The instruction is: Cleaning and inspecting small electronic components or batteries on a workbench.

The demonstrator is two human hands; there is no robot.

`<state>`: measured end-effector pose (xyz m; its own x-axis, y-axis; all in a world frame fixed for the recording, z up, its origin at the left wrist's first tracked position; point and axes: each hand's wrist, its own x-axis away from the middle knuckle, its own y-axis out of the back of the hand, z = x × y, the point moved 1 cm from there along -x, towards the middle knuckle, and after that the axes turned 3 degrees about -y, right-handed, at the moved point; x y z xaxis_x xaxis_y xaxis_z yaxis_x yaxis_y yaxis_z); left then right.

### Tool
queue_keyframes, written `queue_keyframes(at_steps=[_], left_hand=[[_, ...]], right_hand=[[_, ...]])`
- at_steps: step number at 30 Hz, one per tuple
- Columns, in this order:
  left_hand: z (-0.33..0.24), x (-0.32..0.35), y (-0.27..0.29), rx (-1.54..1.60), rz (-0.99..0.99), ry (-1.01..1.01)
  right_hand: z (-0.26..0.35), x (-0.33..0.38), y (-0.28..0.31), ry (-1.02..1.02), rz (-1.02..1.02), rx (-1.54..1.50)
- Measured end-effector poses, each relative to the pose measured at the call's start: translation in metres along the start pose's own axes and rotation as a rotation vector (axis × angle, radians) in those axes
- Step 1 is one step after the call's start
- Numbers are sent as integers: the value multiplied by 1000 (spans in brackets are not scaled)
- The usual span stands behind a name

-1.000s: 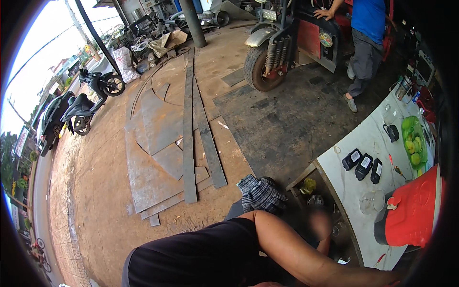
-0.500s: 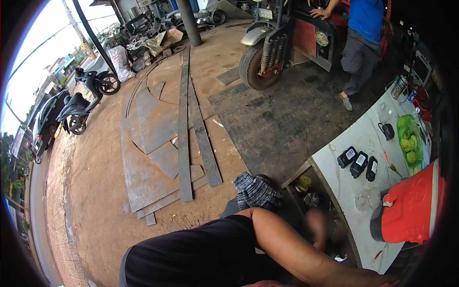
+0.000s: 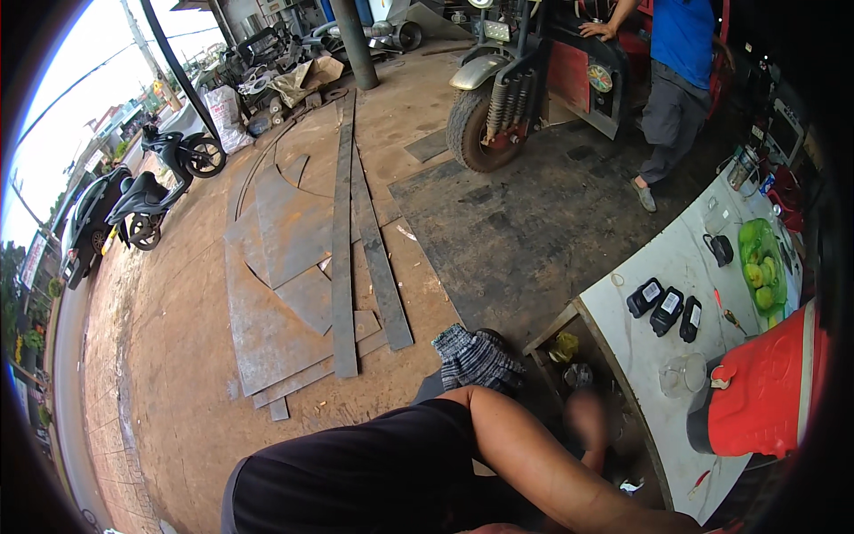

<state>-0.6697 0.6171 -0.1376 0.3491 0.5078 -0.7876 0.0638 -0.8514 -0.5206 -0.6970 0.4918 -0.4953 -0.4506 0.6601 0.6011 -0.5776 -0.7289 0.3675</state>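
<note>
Shelf point(image 3: 569, 343) under the white table point(image 3: 640, 356) lies just ahead of the reaching hand point(image 3: 587, 418); blur hides its grip, so nothing appears taken out yet.

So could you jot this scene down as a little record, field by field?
place: open workshop with a dirt floor
person's arm: bare forearm reaching down under the white table
hand: blurred hand in the shelf space below the tabletop; which hand it is and what it grips cannot be told
near the hand: striped cloth, yellow object
on the table: three black battery packs, clear cup, red cooler, green plate of fruit
floor: rusty steel plates and strips
background: another person beside a wheeled vehicle, parked scooters
</note>
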Motion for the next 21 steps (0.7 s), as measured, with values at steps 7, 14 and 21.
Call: queue_keyframes(at_steps=[7,14,21], left_hand=[[-72,40,29,-421,-176,191],[-86,207,172,-922,-230,996],[-89,291,246,-1689,-242,1301]], right_hand=[[-12,-23,-8,125,37,-70],[-36,-28,7,361,46,-20],[-25,-8,4,109,9,-80]])
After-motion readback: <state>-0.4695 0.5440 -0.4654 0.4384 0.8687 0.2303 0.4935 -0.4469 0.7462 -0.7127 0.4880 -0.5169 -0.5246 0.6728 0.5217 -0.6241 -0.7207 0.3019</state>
